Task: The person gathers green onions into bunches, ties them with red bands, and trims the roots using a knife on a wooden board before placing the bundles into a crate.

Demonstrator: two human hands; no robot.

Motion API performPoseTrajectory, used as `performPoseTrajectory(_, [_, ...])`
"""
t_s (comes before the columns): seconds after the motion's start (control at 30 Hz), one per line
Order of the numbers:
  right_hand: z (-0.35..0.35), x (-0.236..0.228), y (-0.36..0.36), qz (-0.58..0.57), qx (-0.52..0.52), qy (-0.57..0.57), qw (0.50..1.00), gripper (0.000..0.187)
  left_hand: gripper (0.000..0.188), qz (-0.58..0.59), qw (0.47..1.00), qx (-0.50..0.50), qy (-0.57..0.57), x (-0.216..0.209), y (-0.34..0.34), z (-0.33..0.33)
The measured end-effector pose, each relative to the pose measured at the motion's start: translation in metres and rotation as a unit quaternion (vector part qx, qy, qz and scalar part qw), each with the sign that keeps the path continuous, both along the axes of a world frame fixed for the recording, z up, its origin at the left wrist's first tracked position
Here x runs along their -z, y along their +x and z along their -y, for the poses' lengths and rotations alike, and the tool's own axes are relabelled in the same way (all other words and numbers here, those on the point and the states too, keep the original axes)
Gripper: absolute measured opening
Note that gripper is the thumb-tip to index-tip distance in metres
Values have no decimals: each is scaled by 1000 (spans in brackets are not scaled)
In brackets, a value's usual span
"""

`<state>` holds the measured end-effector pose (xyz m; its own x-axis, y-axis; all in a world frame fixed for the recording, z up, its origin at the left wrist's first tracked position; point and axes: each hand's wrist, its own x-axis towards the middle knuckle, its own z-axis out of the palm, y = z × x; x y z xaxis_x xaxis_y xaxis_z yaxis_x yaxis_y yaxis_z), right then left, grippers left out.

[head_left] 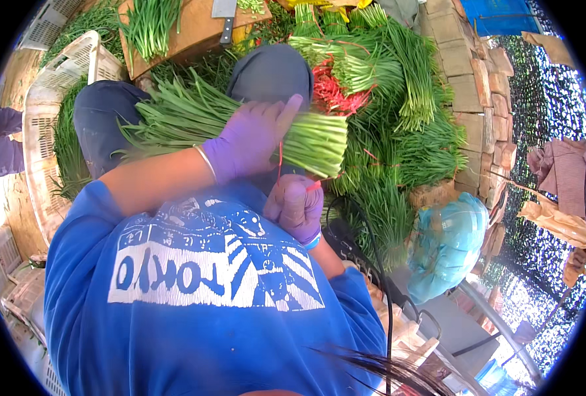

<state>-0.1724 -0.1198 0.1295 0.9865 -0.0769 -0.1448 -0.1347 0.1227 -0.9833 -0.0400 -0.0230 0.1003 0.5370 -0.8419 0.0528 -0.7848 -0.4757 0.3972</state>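
Turquoise bag (pixel 448 247) near stacked bricks (pixel 456 59)

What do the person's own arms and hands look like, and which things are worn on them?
The left hand and the right hand wear purple gloves. A thin pale band circles the left wrist; a light-blue band shows at the right one. The blue sleeves end short of the gloves, so part of each forearm is bare.

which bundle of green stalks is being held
The bundle in the left hand, with its red tie in the right hand; the other bundles lie around, untouched.
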Motion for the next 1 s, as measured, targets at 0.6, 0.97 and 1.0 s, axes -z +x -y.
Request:
performPoseTrajectory(0.6, [37,15,40,129,101,-635,755,21,73,180,979,-56,79,22,-19,14])
performPoseTrajectory(0.97, [43,39,40,201,167,-709,655,9,103,116,991,-18,62,3,-13,2])
performPoseTrajectory(1.0, [46,42,40,184,194,-717,643,8,103,112,992,-21,59,4,-14,3])
